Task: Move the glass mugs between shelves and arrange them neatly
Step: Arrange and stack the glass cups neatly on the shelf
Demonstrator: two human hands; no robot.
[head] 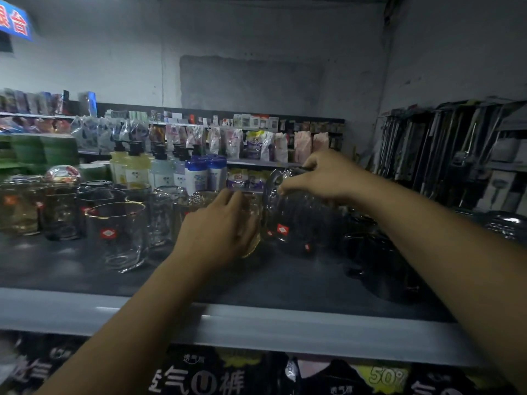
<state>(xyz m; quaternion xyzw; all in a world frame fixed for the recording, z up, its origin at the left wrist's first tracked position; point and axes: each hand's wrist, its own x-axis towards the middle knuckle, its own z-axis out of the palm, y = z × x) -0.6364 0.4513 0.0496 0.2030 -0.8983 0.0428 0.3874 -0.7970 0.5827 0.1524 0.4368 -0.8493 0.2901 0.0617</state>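
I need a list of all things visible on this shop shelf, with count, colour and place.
glass tumblers: several, clear, red labels, shelf left
ribbed glass mug: one, clear, shelf centre
yellowish glass mug: one, left of it
dark glassware: several, blurred, shelf right
pump bottles: at least four, pale, behind
blue-capped bottles: at least two, white, behind
shelf: one, grey front edge
left hand: one, grips yellowish glass mug
right hand: one, grips ribbed glass mug's top

Mug [253, 212] mostly behind the left hand [219, 229]; blue sign [14, 21] half off-frame.
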